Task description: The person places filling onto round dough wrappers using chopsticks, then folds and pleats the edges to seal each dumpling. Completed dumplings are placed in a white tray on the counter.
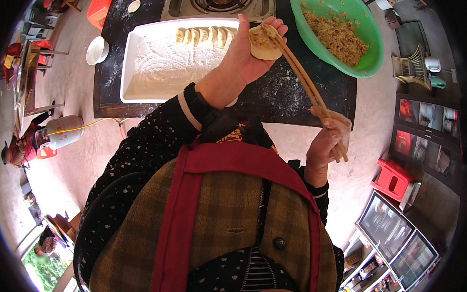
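Note:
On the palm of my left hand point(249, 58) lies a round dumpling wrapper point(267, 53) with minced filling point(261, 37) on it. My right hand point(327, 137) holds a pair of wooden chopsticks point(302, 76), their tips touching the filling. Behind my left wrist is a white tray point(125, 78) dusted with flour, where a row of several folded dumplings point(202, 36) stands along the far side. At the right, a green plastic basin point(377, 44) holds a mass of minced filling point(336, 38).
A gas stove point(221, 5) is at the table's far side. A white bowl point(97, 50) and a small dough round point(134, 6) are left of the tray. A gas cylinder point(65, 132) and people are at the left; cabinets point(426, 131) and a red stool point(393, 179) at the right.

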`<state>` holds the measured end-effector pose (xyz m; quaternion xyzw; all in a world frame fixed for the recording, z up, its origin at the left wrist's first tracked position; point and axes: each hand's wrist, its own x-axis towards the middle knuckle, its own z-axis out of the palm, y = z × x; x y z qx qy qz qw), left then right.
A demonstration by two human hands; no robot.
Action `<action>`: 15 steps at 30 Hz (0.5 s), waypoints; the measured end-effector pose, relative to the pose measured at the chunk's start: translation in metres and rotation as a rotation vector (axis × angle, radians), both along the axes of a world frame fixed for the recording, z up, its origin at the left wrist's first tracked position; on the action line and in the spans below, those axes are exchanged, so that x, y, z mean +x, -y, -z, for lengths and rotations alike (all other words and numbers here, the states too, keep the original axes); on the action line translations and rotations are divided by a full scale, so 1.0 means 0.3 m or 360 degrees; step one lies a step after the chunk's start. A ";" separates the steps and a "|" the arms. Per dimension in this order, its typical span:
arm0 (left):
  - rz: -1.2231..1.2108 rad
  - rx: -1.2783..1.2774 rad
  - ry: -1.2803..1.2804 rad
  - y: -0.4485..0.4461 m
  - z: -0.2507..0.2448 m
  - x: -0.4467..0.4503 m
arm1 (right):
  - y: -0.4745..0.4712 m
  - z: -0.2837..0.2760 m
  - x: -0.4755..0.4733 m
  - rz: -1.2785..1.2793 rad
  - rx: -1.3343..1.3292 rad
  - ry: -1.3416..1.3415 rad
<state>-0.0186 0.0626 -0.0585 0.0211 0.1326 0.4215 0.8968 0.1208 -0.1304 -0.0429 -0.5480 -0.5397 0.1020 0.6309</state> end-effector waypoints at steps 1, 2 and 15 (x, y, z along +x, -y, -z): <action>0.0003 -0.0030 -0.0025 -0.001 0.004 0.001 | 0.002 -0.008 0.001 -0.0013 -0.0018 0.0100; 0.0004 -0.0028 -0.0019 -0.003 0.008 0.000 | 0.003 -0.015 0.002 -0.0026 -0.0036 0.0202; 0.0006 -0.0020 -0.0082 -0.005 -0.035 0.006 | -0.043 -0.030 0.104 0.0255 0.0367 -0.0173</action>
